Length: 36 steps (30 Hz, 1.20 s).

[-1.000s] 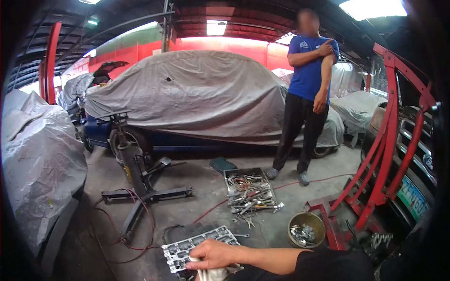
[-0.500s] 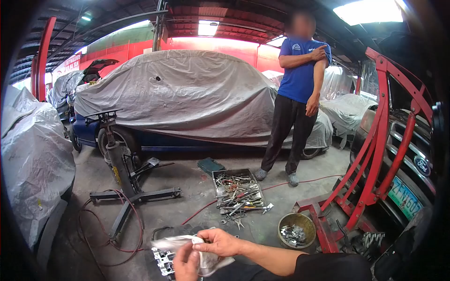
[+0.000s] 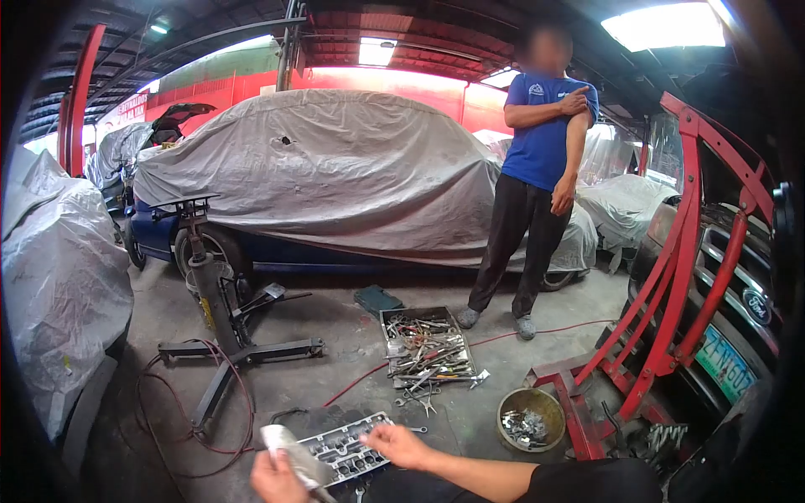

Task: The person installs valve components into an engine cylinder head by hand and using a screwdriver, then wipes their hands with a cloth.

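A pale cloth [image 3: 295,454] is in my left hand [image 3: 278,479], bunched over the left part of a silver metal engine part [image 3: 348,446] with rows of openings. My right hand [image 3: 399,445] is just above the right side of that part, fingers curled with the fingertips together; whatever they may hold is too small to make out. A wrench [image 3: 417,429] lies by the part's upper right corner, and another small tool [image 3: 360,493] is at its lower edge.
A tray of tools [image 3: 428,345] lies ahead on the floor, near a bucket of metal pieces [image 3: 532,419]. A person in blue [image 3: 541,168] stands behind. A red hoist [image 3: 671,277] is right, a black stand [image 3: 222,310] left, and a covered car [image 3: 335,176] beyond.
The hands have moved apart. My left hand has carried the cloth left and down, while my right hand has let go of it. More of the metal part shows.
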Tool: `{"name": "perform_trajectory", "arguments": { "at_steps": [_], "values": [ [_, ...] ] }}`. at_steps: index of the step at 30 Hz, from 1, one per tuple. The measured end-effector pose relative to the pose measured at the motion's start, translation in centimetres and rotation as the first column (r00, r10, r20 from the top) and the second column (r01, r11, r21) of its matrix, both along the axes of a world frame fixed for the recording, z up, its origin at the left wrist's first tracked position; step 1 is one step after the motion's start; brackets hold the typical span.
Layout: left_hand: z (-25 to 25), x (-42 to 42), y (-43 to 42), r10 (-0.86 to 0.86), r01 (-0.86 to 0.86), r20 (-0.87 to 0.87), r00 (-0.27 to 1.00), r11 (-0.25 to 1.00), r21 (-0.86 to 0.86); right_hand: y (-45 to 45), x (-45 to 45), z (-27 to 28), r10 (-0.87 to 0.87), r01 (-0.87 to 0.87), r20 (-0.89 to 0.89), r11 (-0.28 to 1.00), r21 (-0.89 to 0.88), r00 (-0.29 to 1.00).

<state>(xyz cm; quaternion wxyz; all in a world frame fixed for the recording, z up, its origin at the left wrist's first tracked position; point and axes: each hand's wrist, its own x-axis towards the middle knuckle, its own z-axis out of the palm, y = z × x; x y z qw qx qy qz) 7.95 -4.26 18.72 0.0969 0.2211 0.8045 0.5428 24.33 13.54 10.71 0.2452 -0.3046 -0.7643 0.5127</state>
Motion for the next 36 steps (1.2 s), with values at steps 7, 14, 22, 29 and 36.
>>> {"name": "perform_trajectory", "arguments": {
  "at_steps": [7,14,22,29,36],
  "values": [
    [-6.6,2.4,2.2,-0.278,0.305,-0.279,0.919,0.951,0.058,-4.1,0.3,0.1,0.333,-0.447,-0.301,0.598,-0.665,0.894],
    [-2.9,7.4,1.0,-0.704,0.671,-0.026,0.709,0.686,-0.283,-0.4,0.5,-1.2,0.314,-0.34,-0.195,0.518,-0.785,0.929],
    [-1.4,4.6,0.5,-0.383,0.149,0.457,0.803,0.871,0.469,1.5,-0.5,7.4,0.262,-0.281,-0.129,0.946,-0.163,0.957],
    [-12.8,4.7,3.6,-0.466,0.546,-0.315,0.827,0.799,0.251,-6.1,-1.9,15.4,0.275,-0.683,0.663,0.539,0.494,0.696],
    [-7.7,5.0,3.2,-0.597,0.576,-0.026,0.801,0.759,0.304,-6.0,0.4,15.1,0.54,-0.692,0.447,0.643,0.328,0.713]
  ]
}}
